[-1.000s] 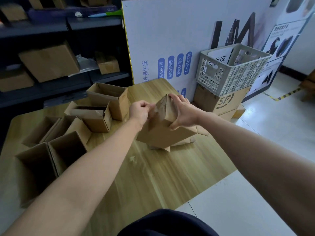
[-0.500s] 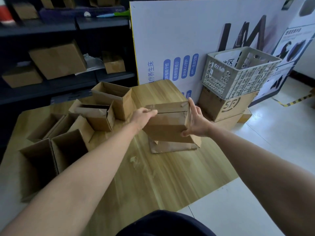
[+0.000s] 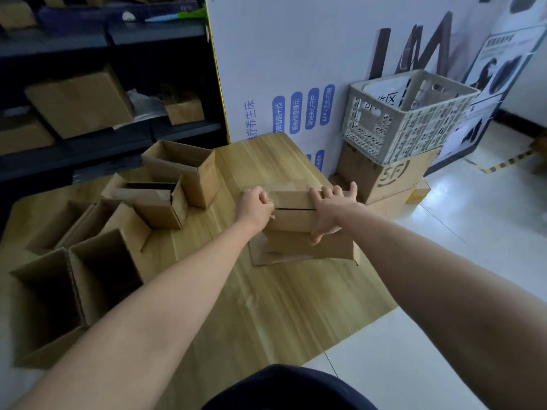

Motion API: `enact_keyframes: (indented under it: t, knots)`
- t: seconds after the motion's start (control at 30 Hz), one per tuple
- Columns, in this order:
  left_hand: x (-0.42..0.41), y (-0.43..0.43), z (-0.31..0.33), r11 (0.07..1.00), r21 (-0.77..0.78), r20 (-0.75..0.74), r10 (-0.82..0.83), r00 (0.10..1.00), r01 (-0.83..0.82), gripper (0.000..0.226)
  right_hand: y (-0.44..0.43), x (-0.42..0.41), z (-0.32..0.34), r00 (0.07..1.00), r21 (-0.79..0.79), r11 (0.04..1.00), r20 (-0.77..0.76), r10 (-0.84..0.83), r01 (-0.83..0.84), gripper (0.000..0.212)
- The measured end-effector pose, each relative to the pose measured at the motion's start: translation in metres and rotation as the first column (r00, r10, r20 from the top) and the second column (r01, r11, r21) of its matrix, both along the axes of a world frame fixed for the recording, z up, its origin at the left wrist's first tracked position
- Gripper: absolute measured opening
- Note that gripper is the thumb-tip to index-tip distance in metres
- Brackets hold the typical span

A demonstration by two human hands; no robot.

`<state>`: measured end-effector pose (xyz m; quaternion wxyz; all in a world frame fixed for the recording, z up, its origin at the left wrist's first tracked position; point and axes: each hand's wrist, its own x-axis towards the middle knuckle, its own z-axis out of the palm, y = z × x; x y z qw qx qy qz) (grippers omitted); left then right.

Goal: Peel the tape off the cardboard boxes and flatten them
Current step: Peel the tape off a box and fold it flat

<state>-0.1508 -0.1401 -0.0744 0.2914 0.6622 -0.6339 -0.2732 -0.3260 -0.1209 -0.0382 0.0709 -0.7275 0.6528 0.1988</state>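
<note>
A closed brown cardboard box (image 3: pixel 291 218) stands on flattened cardboard (image 3: pixel 260 255) at the right side of the wooden table (image 3: pixel 266 306). A dark seam runs across its top. My right hand (image 3: pixel 330 213) lies flat over the box's right end, fingers spread over the top and thumb down the near face. My left hand (image 3: pixel 256 210) is a fist at the box's left end, pinching a strip of tape (image 3: pixel 270 216) at the seam.
Several opened cardboard boxes (image 3: pixel 180 173) crowd the table's left half. A grey plastic crate (image 3: pixel 408 113) sits on stacked cartons (image 3: pixel 387 179) on the floor to the right, against a white printed board (image 3: pixel 296 69). Dark shelves (image 3: pixel 88 113) with boxes stand behind.
The box was tilted on edge between my hands, then turned level and set down on the flattened cardboard. My left hand has closed into a fist at the seam's left end.
</note>
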Motion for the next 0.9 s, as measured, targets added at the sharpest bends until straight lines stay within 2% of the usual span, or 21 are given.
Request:
enact_keyframes:
  t: [0.07, 0.13, 0.2, 0.4, 0.47, 0.53, 0.57, 0.67, 0.73, 0.77, 0.83, 0.9]
  knots:
    - [0.013, -0.001, -0.004, 0.993, 0.059, -0.246, 0.118, 0.962, -0.107, 0.028, 0.001, -0.004, -0.010, 0.999, -0.030, 0.999, -0.017, 0.030, -0.030, 0.128]
    - [0.027, -0.005, -0.006, 0.966, 0.146, -0.476, 0.257, 0.841, -0.212, 0.026, -0.001, -0.005, -0.012, 0.996, -0.052, 0.998, 0.073, 0.048, -0.044, 0.127]
    - [0.038, -0.011, -0.005, 0.923, 0.228, -0.594, 0.385, 0.706, -0.311, 0.027, -0.007, -0.002, -0.005, 0.984, -0.079, 0.994, 0.152, 0.091, -0.079, 0.125]
    - [0.052, -0.024, 0.015, 0.807, 0.393, -0.743, 0.561, 0.366, -0.440, 0.024, -0.022, 0.002, 0.018, 0.968, -0.165, 0.977, 0.189, 0.165, -0.135, 0.118]
    - [0.056, -0.025, 0.021, 0.780, 0.432, -0.750, 0.589, 0.300, -0.452, 0.019, -0.024, 0.009, 0.023, 0.963, -0.184, 0.971, 0.194, 0.187, -0.151, 0.117]
    - [0.071, -0.026, 0.028, 0.747, 0.464, -0.740, 0.622, 0.256, -0.476, 0.024, -0.028, 0.008, 0.028, 0.959, -0.189, 0.970, 0.208, 0.192, -0.153, 0.117]
    - [0.083, -0.024, 0.034, 0.746, 0.462, -0.736, 0.624, 0.262, -0.480, 0.030, -0.030, 0.002, 0.030, 0.960, -0.180, 0.975, 0.222, 0.169, -0.130, 0.116]
    - [0.127, -0.023, 0.036, 0.711, 0.454, -0.772, 0.615, 0.160, -0.537, 0.036, -0.032, -0.024, 0.035, 0.981, -0.186, 0.982, 0.185, 0.064, -0.029, 0.117]
    - [0.127, -0.013, 0.034, 0.691, 0.412, -0.735, 0.638, 0.232, -0.594, 0.021, -0.033, -0.027, 0.036, 0.991, -0.241, 0.970, 0.135, 0.022, 0.011, 0.118]
    - [0.120, -0.008, 0.031, 0.705, 0.351, -0.677, 0.645, 0.354, -0.616, 0.016, -0.035, -0.022, 0.036, 0.990, -0.284, 0.959, 0.140, 0.024, 0.017, 0.118]
    - [0.100, 0.004, 0.021, 0.796, 0.171, -0.495, 0.579, 0.648, -0.581, 0.017, -0.037, -0.008, 0.038, 0.986, -0.354, 0.935, 0.163, 0.033, 0.027, 0.117]
    - [0.089, 0.019, 0.010, 0.880, 0.079, -0.370, 0.462, 0.806, -0.469, 0.013, -0.037, 0.002, 0.038, 0.981, -0.401, 0.916, 0.187, 0.058, 0.022, 0.114]
